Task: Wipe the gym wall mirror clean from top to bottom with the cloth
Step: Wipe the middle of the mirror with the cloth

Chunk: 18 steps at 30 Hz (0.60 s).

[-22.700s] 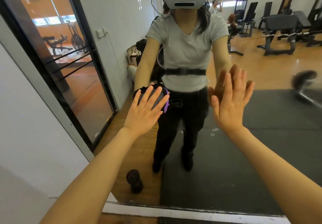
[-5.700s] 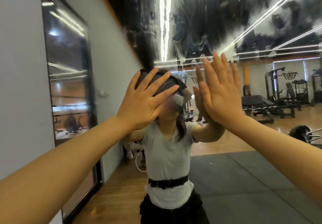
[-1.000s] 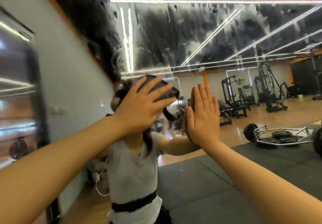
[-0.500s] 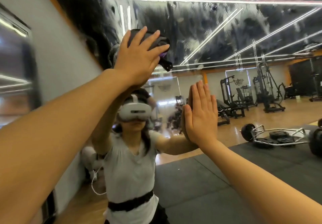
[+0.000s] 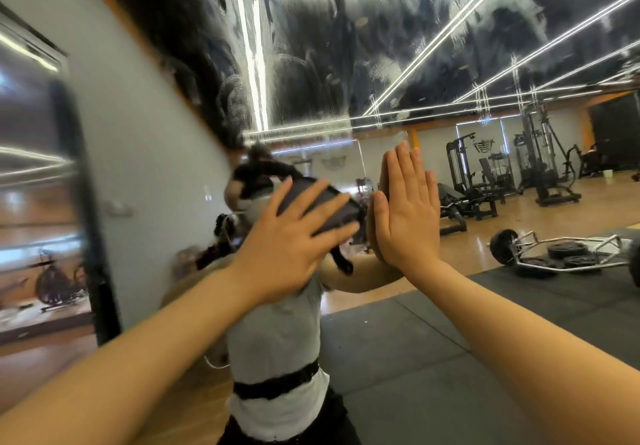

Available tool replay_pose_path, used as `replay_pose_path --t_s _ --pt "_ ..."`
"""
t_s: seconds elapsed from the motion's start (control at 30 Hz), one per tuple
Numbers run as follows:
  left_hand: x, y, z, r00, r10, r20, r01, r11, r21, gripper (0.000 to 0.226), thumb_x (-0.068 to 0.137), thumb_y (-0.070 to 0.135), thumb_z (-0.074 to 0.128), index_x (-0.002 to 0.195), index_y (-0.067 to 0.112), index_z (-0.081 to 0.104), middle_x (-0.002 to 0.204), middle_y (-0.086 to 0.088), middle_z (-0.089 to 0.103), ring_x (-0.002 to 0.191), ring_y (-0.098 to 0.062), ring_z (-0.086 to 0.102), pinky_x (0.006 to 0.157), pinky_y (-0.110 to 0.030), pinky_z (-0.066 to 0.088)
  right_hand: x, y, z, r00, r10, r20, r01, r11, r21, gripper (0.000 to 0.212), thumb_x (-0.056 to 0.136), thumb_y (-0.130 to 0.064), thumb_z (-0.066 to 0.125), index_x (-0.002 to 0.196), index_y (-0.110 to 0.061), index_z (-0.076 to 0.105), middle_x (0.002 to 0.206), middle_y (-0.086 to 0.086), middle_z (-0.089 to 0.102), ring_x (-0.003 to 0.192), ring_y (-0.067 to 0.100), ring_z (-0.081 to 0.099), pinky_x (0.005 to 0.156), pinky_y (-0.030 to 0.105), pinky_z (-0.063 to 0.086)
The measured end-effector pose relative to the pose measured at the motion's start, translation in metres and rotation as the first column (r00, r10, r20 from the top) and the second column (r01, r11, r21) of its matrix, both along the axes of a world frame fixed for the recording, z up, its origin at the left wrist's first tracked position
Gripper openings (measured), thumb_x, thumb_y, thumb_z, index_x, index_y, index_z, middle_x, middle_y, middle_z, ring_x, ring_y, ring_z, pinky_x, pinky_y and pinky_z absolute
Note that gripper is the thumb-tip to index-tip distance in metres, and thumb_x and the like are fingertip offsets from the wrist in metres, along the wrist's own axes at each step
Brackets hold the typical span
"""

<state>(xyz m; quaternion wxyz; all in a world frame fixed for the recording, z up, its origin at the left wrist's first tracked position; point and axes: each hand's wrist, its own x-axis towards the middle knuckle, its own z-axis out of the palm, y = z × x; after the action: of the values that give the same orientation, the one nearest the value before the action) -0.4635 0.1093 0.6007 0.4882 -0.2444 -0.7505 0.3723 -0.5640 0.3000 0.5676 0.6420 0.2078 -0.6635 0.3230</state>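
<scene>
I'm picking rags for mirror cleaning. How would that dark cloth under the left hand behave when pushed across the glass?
Probably floppy: a corner of the cloth droops below the left hand. It likely slides easily, pressed flat by straight fingers on the smeared mirror. Seemingly light.

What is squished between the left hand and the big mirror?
In the head view, a dark cloth lies between them. The left hand presses it flat against the mirror with its fingers spread.
</scene>
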Motion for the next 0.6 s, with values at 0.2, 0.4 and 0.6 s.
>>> replay_pose_path --t_s 0.2,0.4,0.6 --pt "0.008 -0.008 -0.025 0.997 -0.046 0.064 0.044 0.999 0.03 0.046 0.098 0.035 0.041 0.144 0.028 0.043 0.16 -0.002 0.034 0.15 -0.027 0.023 0.121 -0.05 0.009 0.001 0.0 0.0 1.0 -0.01 0.016 0.01 1.0 0.008 0.063 0.102 -0.035 0.027 0.158 -0.006 0.023 0.166 0.009 0.016 0.154 0.022 0.009 0.125 0.037 0.0" --pt "0.007 -0.009 -0.02 0.995 -0.099 -0.028 0.1 0.994 0.032 0.027 0.098 0.034 0.046 0.118 0.018 0.056 0.16 -0.011 0.031 0.149 -0.03 0.022 0.121 -0.048 0.012 0.001 0.002 0.001 0.999 -0.037 0.036 0.037 0.999 0.025 0.063 0.103 -0.037 0.026 0.158 -0.007 0.021 0.167 0.008 0.014 0.155 0.022 0.008 0.124 0.032 -0.004" --pt "0.009 -0.022 0.014 0.944 -0.152 -0.292 0.204 0.966 0.158 0.049 0.083 0.018 0.077 0.13 0.027 0.066 0.129 -0.012 0.042 0.116 -0.035 0.041 0.092 -0.047 0.032 0.003 0.004 0.001 0.997 0.001 0.071 -0.004 0.999 0.051 0.067 0.102 -0.045 0.022 0.159 -0.01 0.018 0.168 0.007 0.01 0.155 0.019 0.004 0.124 0.032 -0.006"
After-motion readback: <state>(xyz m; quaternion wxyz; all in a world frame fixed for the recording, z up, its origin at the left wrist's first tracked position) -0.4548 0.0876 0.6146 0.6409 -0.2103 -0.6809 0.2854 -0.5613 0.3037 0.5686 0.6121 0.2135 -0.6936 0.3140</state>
